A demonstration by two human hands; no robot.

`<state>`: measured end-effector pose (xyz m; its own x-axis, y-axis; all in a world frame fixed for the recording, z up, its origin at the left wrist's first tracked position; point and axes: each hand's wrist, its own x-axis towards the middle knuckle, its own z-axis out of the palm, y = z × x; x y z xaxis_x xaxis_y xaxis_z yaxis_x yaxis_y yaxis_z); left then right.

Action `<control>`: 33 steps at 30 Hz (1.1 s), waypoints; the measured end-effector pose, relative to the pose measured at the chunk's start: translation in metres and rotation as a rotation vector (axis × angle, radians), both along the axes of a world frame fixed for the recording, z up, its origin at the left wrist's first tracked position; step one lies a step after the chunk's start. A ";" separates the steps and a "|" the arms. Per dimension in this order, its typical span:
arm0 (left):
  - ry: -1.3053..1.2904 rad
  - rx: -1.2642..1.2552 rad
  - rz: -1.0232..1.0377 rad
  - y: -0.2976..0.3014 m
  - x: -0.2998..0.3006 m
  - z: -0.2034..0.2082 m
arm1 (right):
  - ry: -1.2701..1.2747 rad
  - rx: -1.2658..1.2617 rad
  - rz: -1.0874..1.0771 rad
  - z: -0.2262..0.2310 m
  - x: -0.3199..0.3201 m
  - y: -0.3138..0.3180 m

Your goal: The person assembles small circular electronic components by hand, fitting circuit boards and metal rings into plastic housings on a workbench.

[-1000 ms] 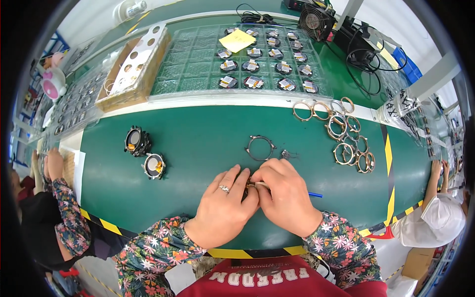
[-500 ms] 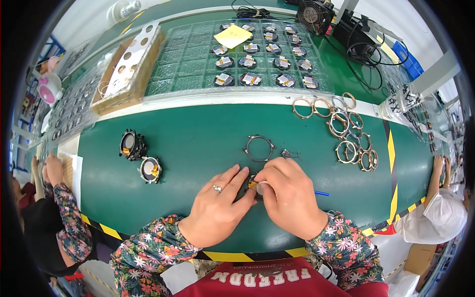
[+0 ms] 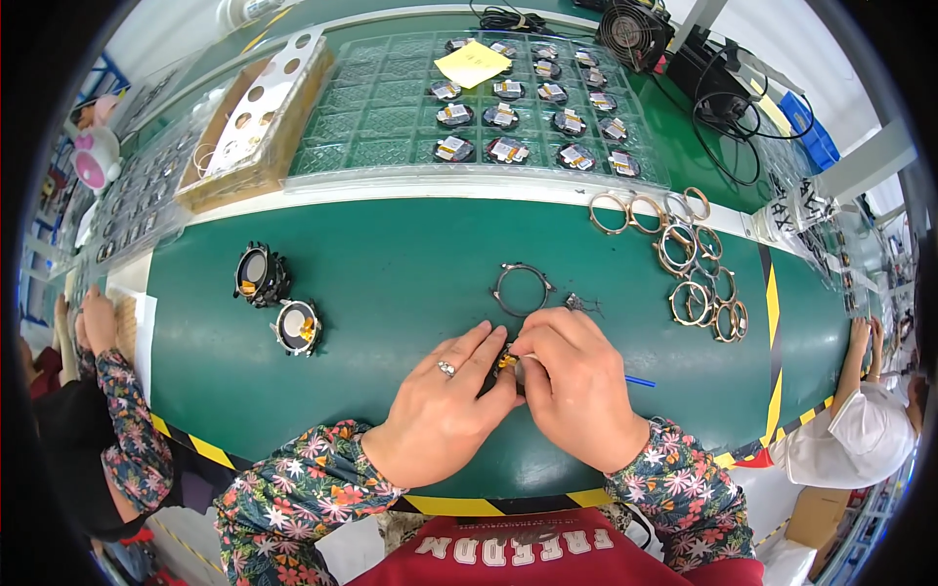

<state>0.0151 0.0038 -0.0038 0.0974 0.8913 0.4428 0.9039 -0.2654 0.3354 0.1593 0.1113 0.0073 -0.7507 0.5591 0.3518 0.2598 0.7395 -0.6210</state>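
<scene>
Near the front middle of the table, a small dark round watch module (image 3: 507,362) with an orange-gold flex strip sits between my two hands, mostly hidden by fingers. My left hand (image 3: 435,405) is closed around its left side, thumb and forefinger on its edge. The fingertips of my right hand (image 3: 578,386) pinch together at its right side; something pale shows there, too covered to name. A thin blue stick (image 3: 640,382) juts out beyond my right hand; whether I hold it cannot be seen. Just beyond lie a dark ring frame (image 3: 496,292) and small black scraps (image 3: 584,306).
Several watch modules (image 3: 296,327) stand at the left. Gold and silver ring frames (image 3: 674,249) cluster at the right. Behind are a clear compartment tray (image 3: 381,127) of round parts with a yellow note (image 3: 473,64), a cardboard box (image 3: 230,186) and a black fan (image 3: 633,34). Co-workers sit either side.
My right fingertips have shifted slightly over the module, and the pale disc seen beside them is now mostly covered. My left hand keeps its hold. The whole view has shifted a little.
</scene>
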 end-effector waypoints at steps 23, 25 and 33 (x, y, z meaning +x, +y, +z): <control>-0.069 -0.035 -0.065 0.001 -0.003 -0.002 | -0.011 -0.080 0.049 0.002 -0.003 0.004; -0.067 -0.029 -0.059 0.001 -0.003 -0.002 | -0.009 -0.074 0.049 0.001 -0.003 0.003; -0.016 0.015 -0.015 0.000 -0.004 -0.002 | -0.001 -0.010 0.001 0.005 0.000 0.003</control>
<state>0.0115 0.0034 -0.0058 0.1041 0.8829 0.4578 0.8944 -0.2845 0.3452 0.1596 0.1142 0.0127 -0.7517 0.5620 0.3452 0.2600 0.7335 -0.6280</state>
